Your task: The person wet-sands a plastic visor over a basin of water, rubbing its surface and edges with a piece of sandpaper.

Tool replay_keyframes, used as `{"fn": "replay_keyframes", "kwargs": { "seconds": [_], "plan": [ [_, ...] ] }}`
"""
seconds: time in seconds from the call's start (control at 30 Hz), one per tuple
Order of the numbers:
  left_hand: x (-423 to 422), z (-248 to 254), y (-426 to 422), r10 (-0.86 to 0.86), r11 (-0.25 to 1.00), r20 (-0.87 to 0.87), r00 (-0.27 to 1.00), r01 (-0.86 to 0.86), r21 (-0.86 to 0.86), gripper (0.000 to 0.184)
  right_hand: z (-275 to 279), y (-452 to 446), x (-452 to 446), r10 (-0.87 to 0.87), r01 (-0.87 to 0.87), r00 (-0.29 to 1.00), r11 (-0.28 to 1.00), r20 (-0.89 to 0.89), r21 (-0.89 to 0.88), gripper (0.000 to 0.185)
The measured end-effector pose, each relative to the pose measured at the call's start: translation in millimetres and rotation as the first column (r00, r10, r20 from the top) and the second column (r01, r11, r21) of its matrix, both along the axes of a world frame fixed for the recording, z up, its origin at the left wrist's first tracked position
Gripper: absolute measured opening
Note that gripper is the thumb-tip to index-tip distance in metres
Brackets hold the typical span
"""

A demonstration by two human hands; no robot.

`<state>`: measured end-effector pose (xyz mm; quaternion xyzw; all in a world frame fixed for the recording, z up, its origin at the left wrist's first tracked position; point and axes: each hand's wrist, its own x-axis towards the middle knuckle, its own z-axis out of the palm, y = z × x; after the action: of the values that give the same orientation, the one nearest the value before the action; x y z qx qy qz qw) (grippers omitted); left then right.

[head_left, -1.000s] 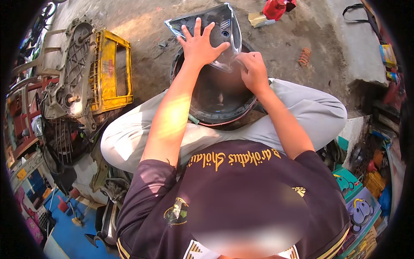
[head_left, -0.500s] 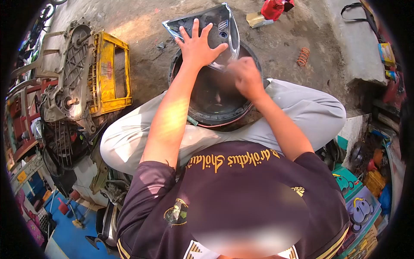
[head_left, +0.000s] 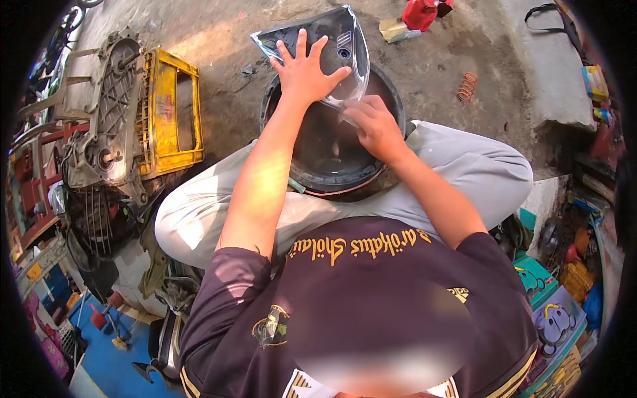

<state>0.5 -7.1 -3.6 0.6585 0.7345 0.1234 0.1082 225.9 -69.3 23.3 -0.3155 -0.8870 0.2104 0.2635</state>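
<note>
Yellow crate (head_left: 151, 119) at the left, a dark, clear-edged panel (head_left: 336, 56) partly over a black basin (head_left: 325, 182) at the centre, a coil spring (head_left: 467, 87) at the right.
The left hand (head_left: 305, 76) lies on the panel, fingers spread, the panel's lower tip jutting above the basin. The right hand (head_left: 375, 127) has just shifted from the panel's right edge down to that tip while the panel has stayed put, so the work now falls at the corner. Its fingers are bunched together; what they pinch, if anything, is hard to tell.

The panel (head_left: 336, 28) looks dark, the crate (head_left: 164, 109) yellow, the spring (head_left: 466, 87) orange.
</note>
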Motion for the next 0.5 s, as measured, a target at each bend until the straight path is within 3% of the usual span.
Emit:
{"fn": "replay_keyframes", "kwargs": {
  "seconds": [0.07, 0.13, 0.2, 0.27, 0.33, 0.4, 0.47, 0.5],
  "plan": [
    [1, -1, 2, 0.0, 1.0, 0.01, 1.0, 0.0, 0.004, 0.103, -7, 14, 5, -0.08, 0.08, 0.997, 0.995, -0.012, 0.057, 0.049],
    [-1, 1, -2, 0.007, 1.0, 0.011, 1.0, -0.007, 0.0, 0.103, -9, 29, 5, -0.219, 0.22, 0.975, 0.976, -0.046, 0.006, 0.047],
    [0, 5, -1, 0.003, 1.0, 0.011, 1.0, -0.003, -0.028, 0.103, -7, 19, 1, -0.212, 0.213, 0.976, 0.977, -0.039, 0.003, 0.043],
    [0, 1, 0, -0.002, 1.0, 0.006, 1.0, 0.002, -0.012, 0.103, 4, 2, -2, -0.045, 0.046, 0.998, 0.998, -0.035, 0.029, 0.041],
    [1, 0, 0, -0.002, 1.0, 0.0, 1.0, 0.002, -0.006, 0.103, -4, 13, 2, -0.057, 0.058, 0.997, 0.998, -0.045, 0.03, 0.041],
    [0, 1, -1, 0.004, 1.0, 0.014, 1.0, -0.004, -0.001, 0.103, -10, 27, 3, -0.249, 0.25, 0.966, 0.968, -0.072, 0.008, 0.045],
    [-1, 1, -2, 0.004, 1.0, 0.014, 1.0, -0.004, -0.014, 0.103, -11, 20, 1, -0.24, 0.241, 0.969, 0.971, -0.066, 0.009, 0.043],
    [0, 1, 1, 0.002, 1.0, 0.019, 1.0, -0.001, -0.023, 0.103, -6, 11, -1, -0.154, 0.156, 0.985, 0.987, -0.075, 0.023, 0.041]
  ]
}}
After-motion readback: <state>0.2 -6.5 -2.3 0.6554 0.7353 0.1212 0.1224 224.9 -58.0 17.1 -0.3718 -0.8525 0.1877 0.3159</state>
